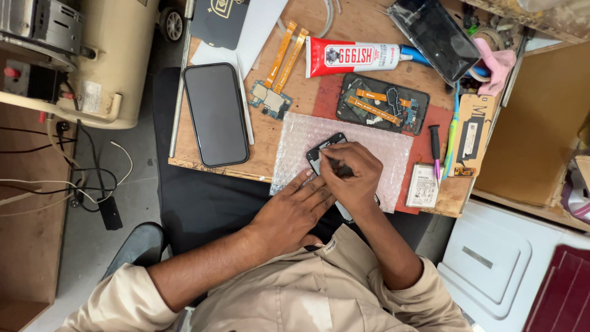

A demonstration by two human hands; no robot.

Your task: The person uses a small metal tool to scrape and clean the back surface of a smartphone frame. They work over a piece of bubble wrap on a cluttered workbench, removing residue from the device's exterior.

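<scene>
I am sitting at a small wooden bench [289, 101] crowded with repair parts, with a cream-coloured machine [92, 61] standing at the far left and white panels on the floor at the near right. A sheet of bubble wrap [381, 150] is lying on the near edge of the bench, and on it I am working a dark phone frame [326, 146], most of it hidden under my hands. My left hand [295, 206] is lying flat with its fingers spread and pressing the frame down on its left side. My right hand [350, 172] is closing thumb and forefinger together on a thin dark tool [337, 165], its tip touching the frame's far corner. In my judgement I am picking or scraping at that corner, a cleaning or lifting step; the next move calls for a steady hold-down and light pressure so the tip is not slipping off the edge. A whole phone [216, 114] is lying screen-up at the left, a circuit board with orange flex cables [276, 80] beside it, a red-and-white glue tube [356, 56] at the far side, an opened phone body [381, 103] just beyond the wrap, and a battery [423, 184] and screwdriver [435, 147] at the right.
</scene>
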